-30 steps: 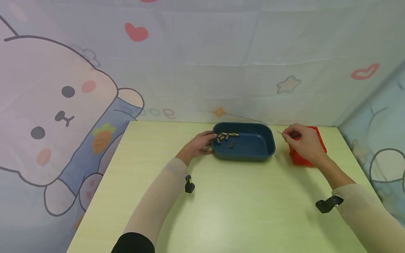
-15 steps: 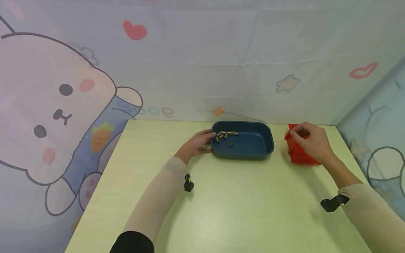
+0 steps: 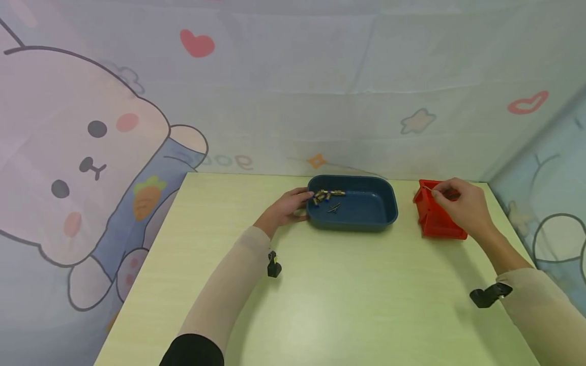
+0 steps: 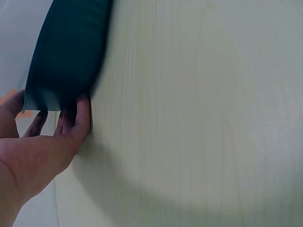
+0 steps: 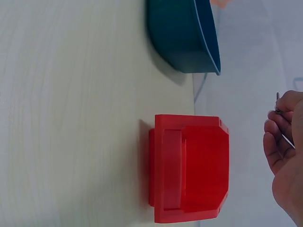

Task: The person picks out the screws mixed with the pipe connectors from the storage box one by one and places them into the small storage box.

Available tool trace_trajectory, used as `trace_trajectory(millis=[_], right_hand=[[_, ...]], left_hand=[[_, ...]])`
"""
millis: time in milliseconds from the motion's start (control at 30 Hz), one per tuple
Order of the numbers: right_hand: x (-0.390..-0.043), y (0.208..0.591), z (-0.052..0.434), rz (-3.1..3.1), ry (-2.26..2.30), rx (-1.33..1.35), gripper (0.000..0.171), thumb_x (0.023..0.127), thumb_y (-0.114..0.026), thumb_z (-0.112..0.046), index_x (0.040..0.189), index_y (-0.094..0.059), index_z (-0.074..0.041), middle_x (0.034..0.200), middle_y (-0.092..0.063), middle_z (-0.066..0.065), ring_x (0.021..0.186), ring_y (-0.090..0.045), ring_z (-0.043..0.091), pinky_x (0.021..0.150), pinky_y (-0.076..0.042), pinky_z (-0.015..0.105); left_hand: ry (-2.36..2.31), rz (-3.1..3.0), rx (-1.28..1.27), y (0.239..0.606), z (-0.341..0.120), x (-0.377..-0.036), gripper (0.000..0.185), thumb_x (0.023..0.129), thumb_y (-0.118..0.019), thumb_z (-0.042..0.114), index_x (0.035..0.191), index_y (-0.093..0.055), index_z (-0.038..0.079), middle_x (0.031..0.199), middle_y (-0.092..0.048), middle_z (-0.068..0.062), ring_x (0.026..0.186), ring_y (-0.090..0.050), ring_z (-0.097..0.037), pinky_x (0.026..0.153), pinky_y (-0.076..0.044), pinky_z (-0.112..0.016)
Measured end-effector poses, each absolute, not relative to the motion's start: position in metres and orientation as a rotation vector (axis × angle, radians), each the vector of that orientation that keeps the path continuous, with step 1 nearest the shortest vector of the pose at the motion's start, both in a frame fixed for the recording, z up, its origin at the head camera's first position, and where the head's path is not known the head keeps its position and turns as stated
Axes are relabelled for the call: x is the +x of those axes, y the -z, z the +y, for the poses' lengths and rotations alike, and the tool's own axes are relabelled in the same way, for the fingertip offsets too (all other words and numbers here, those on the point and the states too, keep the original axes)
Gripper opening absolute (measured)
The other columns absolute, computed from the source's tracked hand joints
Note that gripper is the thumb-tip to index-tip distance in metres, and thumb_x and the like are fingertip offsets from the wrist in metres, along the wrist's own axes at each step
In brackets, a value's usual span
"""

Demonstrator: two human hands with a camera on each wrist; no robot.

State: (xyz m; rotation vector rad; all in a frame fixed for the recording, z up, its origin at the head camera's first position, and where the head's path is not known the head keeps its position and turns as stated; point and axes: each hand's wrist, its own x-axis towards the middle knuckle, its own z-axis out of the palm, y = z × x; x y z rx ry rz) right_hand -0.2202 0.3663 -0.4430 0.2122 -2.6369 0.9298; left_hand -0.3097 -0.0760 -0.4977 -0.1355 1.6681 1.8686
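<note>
My left hand (image 3: 289,207) grips the left end of a dark blue tray (image 3: 366,225), its thumb at the rim and other fingers against the outer wall, as the left wrist view shows. Inside the tray, at its left, lie several brass fittings (image 3: 322,196) with blue parts and a few thin screws (image 3: 334,208). My right hand (image 3: 464,206) pinches a thin screw (image 5: 278,97) between thumb and fingertips. It is held above the open red bin (image 3: 437,223), apart from it; the hand covers part of the bin in the head view.
Both containers stand near the back edge of a pale wooden table (image 3: 339,295), with a gap between them. A printed cloth (image 3: 293,122) hangs directly behind. Another cloth (image 3: 554,203) closes off the right side.
My right hand has moved right with the screw, from the bin's left side to above the bin. The left hand and the tray have stayed in place.
</note>
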Motion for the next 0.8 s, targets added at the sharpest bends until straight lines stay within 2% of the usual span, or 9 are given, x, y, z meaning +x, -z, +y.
trace_trajectory(millis=[200,533,800], right_hand=[[-0.220,0.446,0.371,-2.648,-0.906,0.152,0.013,0.102,-0.072,-0.014,0.105,-0.073,-0.002,0.095,-0.072,0.015,0.078,-0.053,-0.005,0.070,-0.041,0.004],[-0.218,0.457,0.386,-2.703,-0.878,0.063,0.022,0.105,-0.067,-0.021,0.107,-0.073,0.000,0.098,-0.072,0.018,0.082,-0.054,0.006,0.069,-0.040,0.006],[-0.224,0.467,0.396,-2.729,-0.858,0.002,0.021,0.105,-0.066,-0.019,0.108,-0.072,0.001,0.100,-0.072,0.020,0.091,-0.060,0.026,0.068,-0.041,0.009]], left_hand=[[-1.874,1.662,-0.134,0.499,-0.077,-0.311,0.060,0.111,-0.060,0.029,0.165,-0.038,0.016,0.158,-0.050,-0.013,0.149,-0.045,-0.029,0.112,-0.050,-0.054],[-1.865,1.670,-0.116,0.501,-0.076,-0.311,0.061,0.111,-0.061,0.030,0.165,-0.038,0.016,0.158,-0.050,-0.014,0.148,-0.045,-0.030,0.111,-0.051,-0.052],[-1.875,1.671,-0.123,0.500,-0.078,-0.311,0.059,0.111,-0.061,0.030,0.164,-0.039,0.016,0.157,-0.051,-0.015,0.147,-0.047,-0.030,0.112,-0.050,-0.053]])
